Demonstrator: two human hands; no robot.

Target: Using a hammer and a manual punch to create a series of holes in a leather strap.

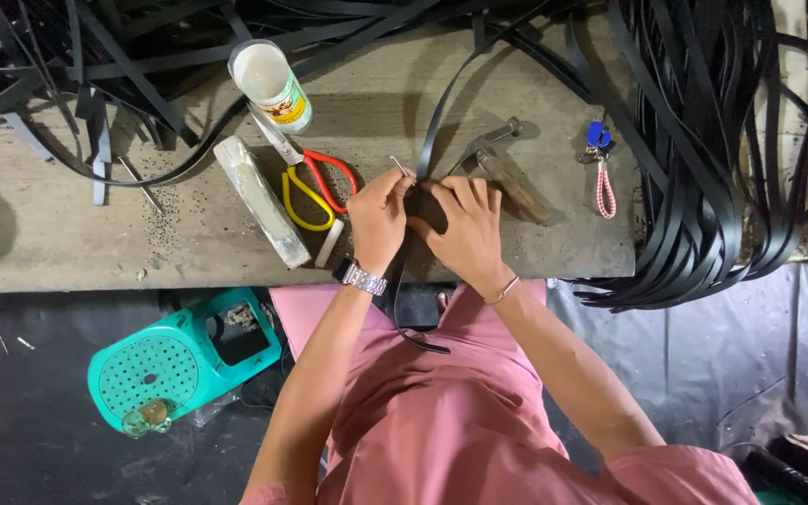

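At a worn wooden bench (67, 234), the left hand (381, 215) pinches a thin metal pin (398, 168) against a black strap (427, 140), while the right hand (465, 229) presses the strap flat beside scissors (315, 187) and a hammer (507, 168).

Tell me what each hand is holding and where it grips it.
Left hand pinches a thin metal pin near its lower end. Right hand presses the black strap where it crosses the bench.

black strap (434, 122) | flat, narrow, long | curves across bench, end hangs over edge; thin metal nail (397, 166) | upright
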